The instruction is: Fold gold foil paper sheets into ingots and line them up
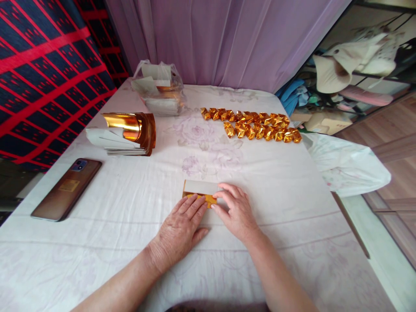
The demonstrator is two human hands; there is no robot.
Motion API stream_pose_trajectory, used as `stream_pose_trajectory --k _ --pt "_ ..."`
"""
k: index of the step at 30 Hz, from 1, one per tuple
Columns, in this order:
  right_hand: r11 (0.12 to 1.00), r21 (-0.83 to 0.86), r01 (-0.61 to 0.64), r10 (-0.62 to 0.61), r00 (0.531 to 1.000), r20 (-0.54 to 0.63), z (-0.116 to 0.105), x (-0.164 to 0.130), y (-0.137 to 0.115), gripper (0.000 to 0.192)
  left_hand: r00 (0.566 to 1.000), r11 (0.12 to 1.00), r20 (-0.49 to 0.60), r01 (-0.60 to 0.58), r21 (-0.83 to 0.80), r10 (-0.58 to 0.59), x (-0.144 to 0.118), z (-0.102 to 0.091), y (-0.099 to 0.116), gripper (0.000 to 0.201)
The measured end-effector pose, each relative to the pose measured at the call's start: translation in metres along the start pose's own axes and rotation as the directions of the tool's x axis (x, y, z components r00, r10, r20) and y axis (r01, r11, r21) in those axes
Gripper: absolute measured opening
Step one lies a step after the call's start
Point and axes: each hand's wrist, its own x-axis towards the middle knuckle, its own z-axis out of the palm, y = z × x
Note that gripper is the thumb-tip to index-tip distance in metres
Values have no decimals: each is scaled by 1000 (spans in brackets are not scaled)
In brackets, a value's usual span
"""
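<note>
Both my hands lie flat on the pale floral tablecloth [130, 216], pressing a small rectangular sheet of gold-foil paper [200, 189] with its white back turned up along the top. My left hand [180, 229] is spread open, its fingertips [195, 200] holding down the gold lower edge; my right hand [236, 211] is open too, pinning the sheet's right end rather than clasping it. The sheet sits just ahead of me at twelve o'clock, and I judge it only part-folded — one flap turned so far, the shaping yet to come. Further out, between twelve and two o'clock, two rows of finished folded gold paper ingots [256, 124] lie lined up. At ten o'clock a curled stack of unfolded gold-and-white sheets [125, 133] waits, with a clear plastic bag of more paper [160, 89] beyond it at eleven — so plenty remains. A brown smartphone [66, 189] rests at nine o'clock.
</note>
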Motion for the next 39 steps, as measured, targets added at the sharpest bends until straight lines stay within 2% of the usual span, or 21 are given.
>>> stream_pose_trajectory --k 18,27,39 --pt "1000 15 -4 3 999 54 -3 0 4 17 1000 999 5 -8 -32 8 0 0 -2 47" --pt "1000 22 -12 11 998 59 -4 0 4 16 999 996 -2 -48 -79 48 -5 1 -13 43" --pt "999 32 -18 16 998 57 -3 0 4 17 993 993 22 -114 10 114 -13 -12 -27 45"
